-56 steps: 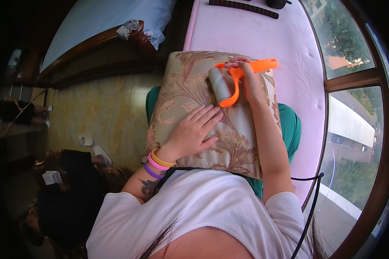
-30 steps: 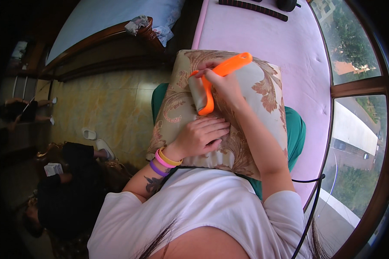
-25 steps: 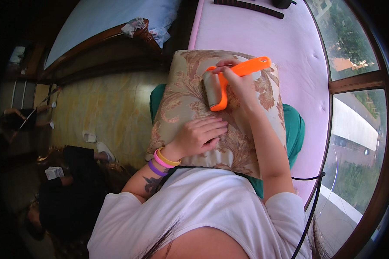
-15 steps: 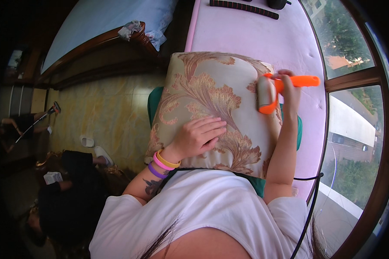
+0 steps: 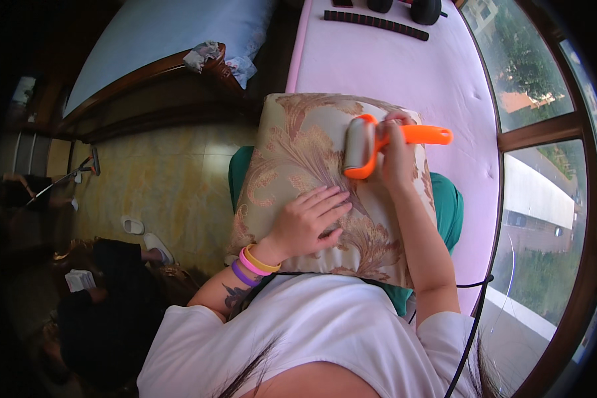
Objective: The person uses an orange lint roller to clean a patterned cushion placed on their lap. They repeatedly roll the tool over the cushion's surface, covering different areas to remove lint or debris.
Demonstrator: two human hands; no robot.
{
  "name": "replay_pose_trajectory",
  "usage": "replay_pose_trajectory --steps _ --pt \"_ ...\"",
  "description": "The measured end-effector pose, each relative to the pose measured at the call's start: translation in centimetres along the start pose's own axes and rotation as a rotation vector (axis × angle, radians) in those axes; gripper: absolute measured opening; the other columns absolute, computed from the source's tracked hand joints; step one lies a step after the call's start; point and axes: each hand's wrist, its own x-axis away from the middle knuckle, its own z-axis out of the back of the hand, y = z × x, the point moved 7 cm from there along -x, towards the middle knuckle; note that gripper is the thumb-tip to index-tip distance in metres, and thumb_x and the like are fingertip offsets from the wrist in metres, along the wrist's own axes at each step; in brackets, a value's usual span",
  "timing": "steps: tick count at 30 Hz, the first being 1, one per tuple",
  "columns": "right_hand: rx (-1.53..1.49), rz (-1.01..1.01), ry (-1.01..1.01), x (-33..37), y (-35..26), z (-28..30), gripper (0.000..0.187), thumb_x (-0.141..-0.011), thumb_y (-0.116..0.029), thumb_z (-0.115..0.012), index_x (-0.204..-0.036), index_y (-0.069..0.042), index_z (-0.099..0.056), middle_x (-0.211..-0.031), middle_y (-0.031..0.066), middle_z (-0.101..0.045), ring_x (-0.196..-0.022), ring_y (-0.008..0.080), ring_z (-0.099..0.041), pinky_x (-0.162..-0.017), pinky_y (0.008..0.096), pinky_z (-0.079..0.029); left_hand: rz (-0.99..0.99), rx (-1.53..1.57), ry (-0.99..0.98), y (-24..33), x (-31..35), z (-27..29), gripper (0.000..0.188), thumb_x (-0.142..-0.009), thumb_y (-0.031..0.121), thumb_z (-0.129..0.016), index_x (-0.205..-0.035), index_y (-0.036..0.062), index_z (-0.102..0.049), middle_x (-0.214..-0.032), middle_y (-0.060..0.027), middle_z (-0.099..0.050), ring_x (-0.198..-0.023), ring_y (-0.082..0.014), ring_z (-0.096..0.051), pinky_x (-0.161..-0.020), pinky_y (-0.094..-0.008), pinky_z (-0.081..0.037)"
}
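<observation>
A cushion point(image 5: 288, 142) in pale satin with a bronze leaf pattern lies across my lap. My left hand point(image 5: 312, 219) rests flat on its lower middle, fingers stretched out and holding nothing. In my right hand point(image 5: 395, 149) is an orange lint roller point(image 5: 428, 134), gripped where the handle meets the frame. Its pale sticky roll point(image 5: 357, 146) is on or just over the cushion's upper right part; contact is hard to judge. The handle points right, past the cushion's edge.
A pink padded ledge point(image 5: 461, 86) runs along the window at right, bearing a black bar point(image 5: 376, 25) and a dumbbell point(image 5: 426, 10). A black cable point(image 5: 474, 325) hangs near my right arm. At left are a bed point(image 5: 166, 53), slippers point(image 5: 133, 226), a person in dark clothes point(image 5: 116, 298) and another holding a mop point(image 5: 63, 177).
My right hand has brought the lint roller leftward over the cushion from its right edge. The left hand stays in place with its fingers spread a little wider. The far person's mop has shifted.
</observation>
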Motion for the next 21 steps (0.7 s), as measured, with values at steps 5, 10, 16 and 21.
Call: replay_pose_trajectory --steps 5,10,16,21 --pt "0.164 -0.048 -0.212 0.4 3.1 -7.7 0.011 -0.079 -0.013 -0.053 -0.089 -0.009 -0.052 -0.075 -0.0019 -0.052 -0.064 0.0048 -0.047 -0.053 0.0191 -0.037 0.011 -0.004 0.003 -0.2 0.2 -0.2 0.041 -0.072 0.023 -0.061 -0.11 0.0066 -0.06 -0.119 -0.0113 -0.055 -0.112 -0.0262 -0.051 -0.097 -0.0392 -0.039" --pt "0.09 -0.09 -0.446 0.6 7.4 -14.4 0.011 -0.081 -0.012 -0.057 -0.089 -0.005 -0.054 -0.075 0.0013 -0.056 -0.068 0.008 -0.053 -0.057 0.0216 -0.043 0.039 -0.004 -0.011 -0.5 0.0 -0.4 0.043 -0.072 0.027 -0.062 -0.108 0.0049 -0.058 -0.112 -0.0145 -0.056 -0.11 -0.0294 -0.051 -0.099 -0.0401 -0.037" --pt "0.225 -0.185 -0.576 0.4 8.8 -17.2 0.013 -0.078 -0.013 -0.061 -0.086 -0.004 -0.055 -0.07 0.0034 -0.058 -0.069 0.0116 -0.058 -0.06 0.0236 -0.046 0.109 -0.014 0.025 -0.8 0.2 0.4 0.045 -0.073 0.028 -0.061 -0.11 0.0035 -0.056 -0.115 -0.0155 -0.054 -0.113 -0.0305 -0.047 -0.102 -0.0415 -0.032" --pt "0.134 0.013 -0.415 -2.2 5.7 -12.9 0.008 -0.078 -0.009 -0.049 -0.082 -0.003 -0.051 -0.068 0.0036 -0.054 -0.06 0.0098 -0.05 -0.054 0.0239 -0.043 0.117 -0.033 0.026 -1.7 0.0 0.3 0.049 -0.077 0.034 -0.059 -0.117 0.0067 -0.053 -0.126 -0.0136 -0.048 -0.12 -0.0299 -0.042 -0.105 -0.0422 -0.027"
